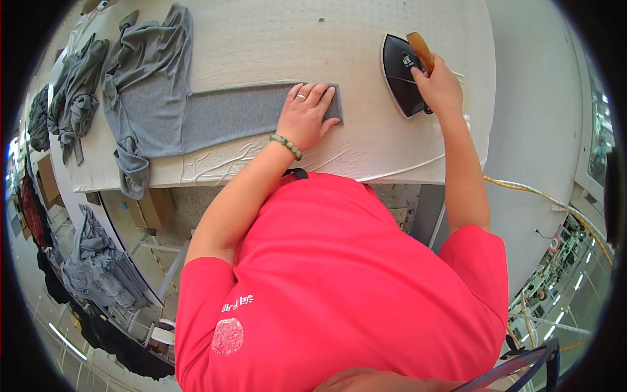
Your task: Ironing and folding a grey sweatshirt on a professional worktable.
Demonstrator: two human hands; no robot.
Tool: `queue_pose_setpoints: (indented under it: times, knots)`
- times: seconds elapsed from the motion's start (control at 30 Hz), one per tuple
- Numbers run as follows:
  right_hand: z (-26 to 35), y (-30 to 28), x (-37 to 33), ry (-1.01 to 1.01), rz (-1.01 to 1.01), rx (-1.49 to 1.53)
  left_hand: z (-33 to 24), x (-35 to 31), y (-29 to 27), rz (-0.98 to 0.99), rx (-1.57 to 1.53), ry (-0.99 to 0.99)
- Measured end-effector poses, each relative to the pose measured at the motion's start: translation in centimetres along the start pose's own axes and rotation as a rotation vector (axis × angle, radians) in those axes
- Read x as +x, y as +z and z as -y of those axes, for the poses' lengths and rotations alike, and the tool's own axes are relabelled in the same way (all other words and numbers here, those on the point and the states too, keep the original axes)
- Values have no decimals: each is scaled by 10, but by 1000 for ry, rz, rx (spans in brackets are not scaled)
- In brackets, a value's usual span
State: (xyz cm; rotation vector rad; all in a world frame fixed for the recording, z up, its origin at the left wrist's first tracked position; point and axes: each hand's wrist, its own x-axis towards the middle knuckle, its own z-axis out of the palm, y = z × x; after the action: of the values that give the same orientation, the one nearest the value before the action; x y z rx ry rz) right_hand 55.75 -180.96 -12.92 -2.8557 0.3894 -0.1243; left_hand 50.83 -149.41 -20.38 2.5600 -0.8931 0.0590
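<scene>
Over on the white-covered ironing table (261,39), a grey knit garment (153,78) lies leftward, one sleeve (228,114) stretched out flat. Right of it is a black iron (398,75). The left hand (305,111) lies on the sleeve, fingers slightly parted; the right hand (441,86) curls round the iron's brown handle (420,49). Green beads (286,146) circle the left wrist.

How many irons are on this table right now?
1: the black iron, its handle in the right hand, toward the right end of the table. No other shows.
</scene>
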Motion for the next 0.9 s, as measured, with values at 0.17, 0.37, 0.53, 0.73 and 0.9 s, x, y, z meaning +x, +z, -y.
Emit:
queue_pose_setpoints:
  times: [0.17,0.37,0.53,0.73,0.9]
  knots:
    - [13,-12,34,399,633,196,0,5,-9,38,-64,-50]
    - [37,-24,-34,-353,487,-119,-1,6,-8,57,-73,-90]
    - [66,-17,-47,-481,654,-191,0,7,-13,78,-114,-99]
    - [80,-7,-61,-559,702,-221,23,4,-9,119,-266,-45]
    - [90,5,-46,-496,605,-212,32,-25,-15,-45,-242,-90]
